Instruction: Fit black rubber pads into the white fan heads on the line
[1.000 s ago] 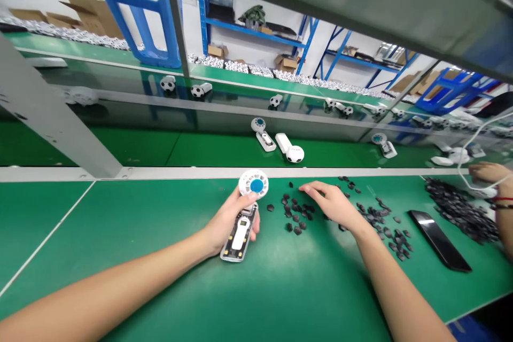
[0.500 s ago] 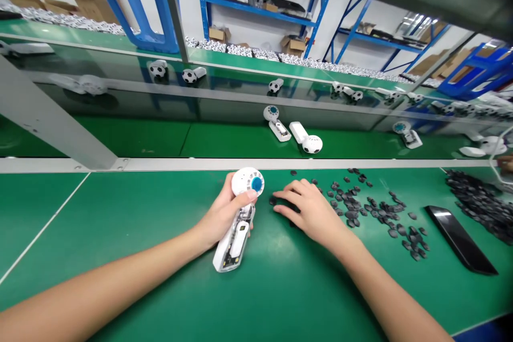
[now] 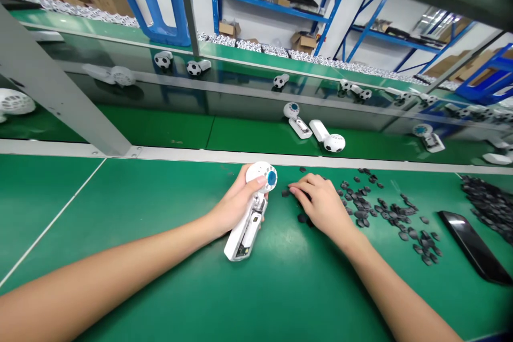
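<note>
My left hand (image 3: 236, 200) is wrapped round a white handheld fan (image 3: 236, 246), its thumb on the round head. A blue centre shows in that head, and the handle stands open, with inner parts visible. To the right, my right hand (image 3: 323, 206) is low over the green table, thumb and forefinger pinched together. Their tips meet the edge of a small black piece (image 3: 285, 193); how firmly it is gripped cannot be made out. More black pieces (image 3: 302, 218) lie partly under this hand.
Scattered black pieces (image 3: 363, 208) cover the table right of my hand, near a black tray-like object (image 3: 473, 246) and a dark heap (image 3: 487, 206). Beyond the pale metal rail (image 3: 224, 156), several fans (image 3: 300, 127) lie on a green belt. A slanted metal post (image 3: 72, 80) stands at left.
My right thumb and forefinger have closed together beside the small black piece. The view has shifted, and the fans on the belt have moved right relative to the rail. My left hand keeps its hold.
</note>
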